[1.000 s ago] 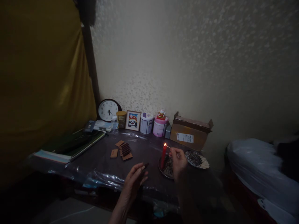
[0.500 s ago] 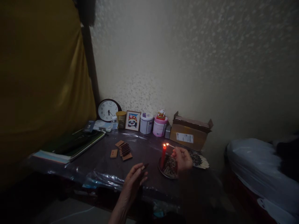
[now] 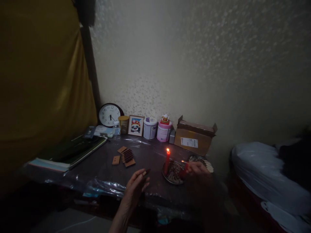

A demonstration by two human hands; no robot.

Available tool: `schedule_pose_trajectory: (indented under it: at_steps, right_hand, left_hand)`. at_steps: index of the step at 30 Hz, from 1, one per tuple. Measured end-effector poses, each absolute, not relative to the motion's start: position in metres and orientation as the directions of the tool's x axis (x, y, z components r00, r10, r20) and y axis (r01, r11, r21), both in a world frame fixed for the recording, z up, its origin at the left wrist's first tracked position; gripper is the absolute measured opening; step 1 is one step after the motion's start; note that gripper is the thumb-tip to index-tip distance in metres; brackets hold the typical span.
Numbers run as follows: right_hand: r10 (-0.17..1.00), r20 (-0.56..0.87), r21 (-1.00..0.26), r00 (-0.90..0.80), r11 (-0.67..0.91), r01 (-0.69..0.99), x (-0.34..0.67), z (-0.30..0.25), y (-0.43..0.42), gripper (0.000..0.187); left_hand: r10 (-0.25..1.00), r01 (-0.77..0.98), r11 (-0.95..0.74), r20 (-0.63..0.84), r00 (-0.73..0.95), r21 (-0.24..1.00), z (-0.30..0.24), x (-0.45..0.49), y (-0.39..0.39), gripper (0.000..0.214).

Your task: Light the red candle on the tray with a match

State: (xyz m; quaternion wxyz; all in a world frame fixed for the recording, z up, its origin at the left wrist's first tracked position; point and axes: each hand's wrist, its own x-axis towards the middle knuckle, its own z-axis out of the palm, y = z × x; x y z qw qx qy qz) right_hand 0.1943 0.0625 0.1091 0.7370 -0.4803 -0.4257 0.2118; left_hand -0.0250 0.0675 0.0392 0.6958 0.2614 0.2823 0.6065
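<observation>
A red candle [image 3: 167, 161] burns upright at the left side of a round dish [image 3: 169, 181] full of dark, mottled bits. My right hand [image 3: 199, 169] pinches a match [image 3: 185, 162] with a small flame at its tip, right of the candle and apart from it. Beside these fingers, over the dish's right side, shows a dim red upright shape [image 3: 185, 169], perhaps another candle. My left hand [image 3: 134, 185], left of the dish, is closed around a small dark-sided matchbox [image 3: 146, 172], mostly hidden by the fingers. Several more matchboxes [image 3: 127, 156] lie farther back on the table.
A second dish [image 3: 195, 158] with pale sticks lies behind my right hand. Along the wall stand a clock [image 3: 109, 115], a panda picture [image 3: 135, 126], two tubs [image 3: 150, 128] and a cardboard box [image 3: 194, 136]. A dark green folder [image 3: 73, 150] lies at left on the plastic-covered table [image 3: 143, 150].
My right hand has drawn the lit match away from the candle's flame, to the right and down. The candle flame looks larger. My left hand keeps the matchbox. The view shifted slightly.
</observation>
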Motion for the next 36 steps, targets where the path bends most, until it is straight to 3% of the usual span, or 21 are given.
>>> schedule_pose_trajectory:
  at_steps: [4, 7, 14, 21, 28, 36]
  right_hand:
    - [0.874, 0.322, -0.925, 0.363, 0.372, -0.075, 0.200, 0.106, 0.050, 0.024]
    - [0.897, 0.362, -0.927, 0.252, 0.375, -0.005, 0.201, 0.107, 0.042, 0.021]
    - [0.947, 0.269, -0.961, 0.173, 0.252, 0.117, 0.211, 0.107, 0.033, 0.024]
    - [0.902, 0.255, -0.960, 0.348, 0.194, 0.201, 0.268, 0.094, 0.035, 0.028]
    - [0.733, 0.244, -0.964, 0.635, 0.113, 0.241, 0.337, 0.068, 0.045, 0.031]
    - [0.655, 0.281, -0.959, 0.702, 0.210, 0.188, 0.368, 0.067, 0.051, 0.026]
  left_hand:
    - [0.990, -0.699, 0.137, -0.079, 0.114, 0.702, 0.039, -0.027, 0.068, 0.027]
    - [0.990, -0.697, 0.142, -0.087, 0.113, 0.703, 0.037, -0.028, 0.068, 0.028]
    - [0.987, -0.687, 0.156, -0.087, 0.134, 0.710, 0.031, -0.030, 0.070, 0.026]
    - [0.986, -0.673, 0.163, -0.094, 0.138, 0.722, 0.031, -0.030, 0.071, 0.027]
    - [0.986, -0.673, 0.157, -0.075, 0.148, 0.723, 0.036, -0.027, 0.066, 0.026]
    - [0.985, -0.665, 0.167, -0.097, 0.142, 0.728, 0.032, -0.024, 0.069, 0.029]
